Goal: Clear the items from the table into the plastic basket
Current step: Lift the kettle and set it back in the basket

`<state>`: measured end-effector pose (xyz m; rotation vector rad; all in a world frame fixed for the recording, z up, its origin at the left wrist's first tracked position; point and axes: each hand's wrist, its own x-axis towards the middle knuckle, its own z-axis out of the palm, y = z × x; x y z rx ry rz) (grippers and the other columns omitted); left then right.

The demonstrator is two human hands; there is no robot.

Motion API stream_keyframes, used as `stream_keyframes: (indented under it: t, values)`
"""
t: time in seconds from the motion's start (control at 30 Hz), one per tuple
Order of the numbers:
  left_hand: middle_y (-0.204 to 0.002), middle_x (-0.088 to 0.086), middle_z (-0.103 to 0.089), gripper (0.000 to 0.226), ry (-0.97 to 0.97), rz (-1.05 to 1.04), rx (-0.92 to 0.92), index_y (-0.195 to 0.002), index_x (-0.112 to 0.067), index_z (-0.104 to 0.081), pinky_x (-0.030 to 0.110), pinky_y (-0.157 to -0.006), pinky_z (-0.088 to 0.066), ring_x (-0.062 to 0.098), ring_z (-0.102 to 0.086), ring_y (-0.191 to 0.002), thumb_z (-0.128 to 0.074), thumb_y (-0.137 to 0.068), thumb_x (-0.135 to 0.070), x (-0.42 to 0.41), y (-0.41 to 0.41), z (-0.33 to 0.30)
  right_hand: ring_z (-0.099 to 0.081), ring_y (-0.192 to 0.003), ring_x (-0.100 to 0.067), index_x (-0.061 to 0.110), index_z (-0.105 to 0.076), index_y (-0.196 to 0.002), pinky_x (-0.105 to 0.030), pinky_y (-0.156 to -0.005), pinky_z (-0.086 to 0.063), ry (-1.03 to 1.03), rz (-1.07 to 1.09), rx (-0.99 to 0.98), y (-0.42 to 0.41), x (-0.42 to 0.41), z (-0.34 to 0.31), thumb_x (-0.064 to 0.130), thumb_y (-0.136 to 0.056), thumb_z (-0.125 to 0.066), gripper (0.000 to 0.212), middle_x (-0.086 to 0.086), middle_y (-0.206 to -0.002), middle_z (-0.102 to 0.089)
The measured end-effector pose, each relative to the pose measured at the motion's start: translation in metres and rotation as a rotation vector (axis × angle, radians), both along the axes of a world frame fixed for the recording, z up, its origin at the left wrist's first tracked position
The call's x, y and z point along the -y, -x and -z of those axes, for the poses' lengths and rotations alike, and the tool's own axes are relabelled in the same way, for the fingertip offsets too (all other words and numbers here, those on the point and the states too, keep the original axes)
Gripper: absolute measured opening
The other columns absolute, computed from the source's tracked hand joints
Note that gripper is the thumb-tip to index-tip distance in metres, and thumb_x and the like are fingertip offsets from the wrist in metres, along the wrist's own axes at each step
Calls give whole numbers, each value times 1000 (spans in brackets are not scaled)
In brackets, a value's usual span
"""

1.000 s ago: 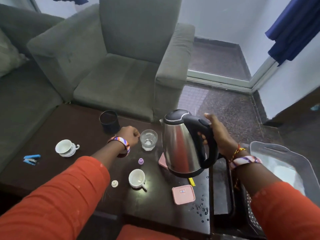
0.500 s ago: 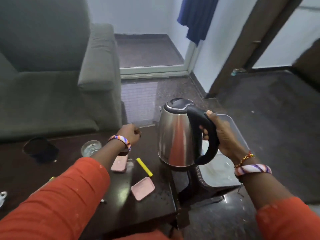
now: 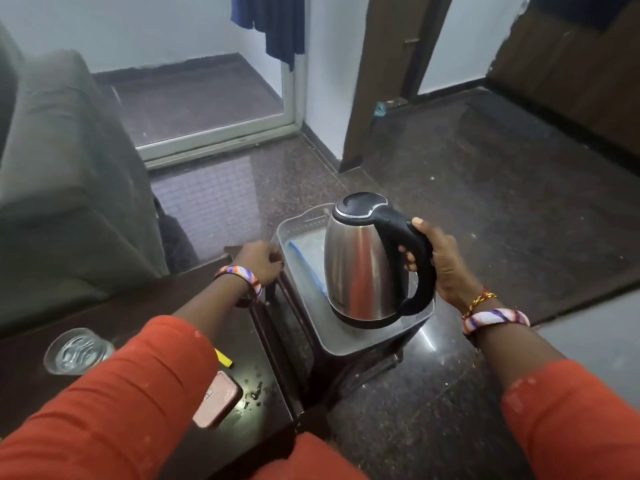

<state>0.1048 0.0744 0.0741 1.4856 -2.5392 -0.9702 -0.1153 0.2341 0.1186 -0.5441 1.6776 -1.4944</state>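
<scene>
We see the right hand [image 3: 446, 268] wrapped tight around the black handle of the steel kettle [image 3: 360, 261]. The kettle stands upright over the grey plastic basket [image 3: 298, 230], spout toward ten o'clock, handle toward four. The left hand [image 3: 259, 259], curled closed, rests at the dark table [image 3: 166, 299] corner.

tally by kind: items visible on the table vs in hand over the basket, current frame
Glass on table: 1
Pink case on table: 1
Yellow marker on table: 1
Kettle in right hand over the basket: 1
Total: 4
</scene>
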Motion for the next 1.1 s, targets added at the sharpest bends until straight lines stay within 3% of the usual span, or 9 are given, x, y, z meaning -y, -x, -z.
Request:
stream_keyframes:
  t: [0.17,0.3,0.53,0.73,0.97,1.1]
  values:
    - [-105,20,-70,22,6,13,48,-99,1,-68,32,-87,-46,33,-62,-102,-54,-84,-7,2,9,15,-49,-39,-8,13,-63,-70,-19,-41,-40,-71,24,10,12,4,31,36,-83,-55,27,3,-45,-60]
    - [-105,20,-70,22,-6,14,110,-100,0,-68,32,-87,-45,33,-63,-103,-55,-85,-9,3,8,24,-48,-38,-10,14,-62,-67,-18,-38,-39,-56,4,15,20,6,52,51,-58,-59,38,2,-46,-59]
    - [-107,18,-70,24,-41,23,136,-102,0,-68,32,-89,-46,31,-63,-102,-54,-85,-9,6,19,35,-45,-35,-10,11,-58,-60,-17,-39,-38,-89,-182,-24,36,7,66,52,-54,-56,41,3,-40,-56]
    - [-105,19,-71,24,-13,31,150,-102,0,-68,31,-87,-45,32,-63,-101,-54,-85,-8,11,23,37,-45,-34,-12,15,-61,-56,-24,-47,-37,-95,-374,-35,59,8,71,56,-63,-54,43,1,-40,-55]
    - [-110,18,-69,26,-9,-4,178,-105,-2,-68,33,-92,-46,32,-62,-105,-53,-84,-5,9,20,39,-45,-28,-7,3,-55,-59,-16,-37,-40,-221,-661,-6,79,22,66,51,-56,-57,49,2,-33,-52]
    - [-109,18,-69,26,-21,-20,195,-105,-2,-68,35,-92,-46,32,-62,-105,-53,-85,-8,1,22,42,-46,-34,-9,10,-60,-54,-14,-40,-39,-253,-702,-62,89,25,66,53,-58,-58,43,0,-39,-54]
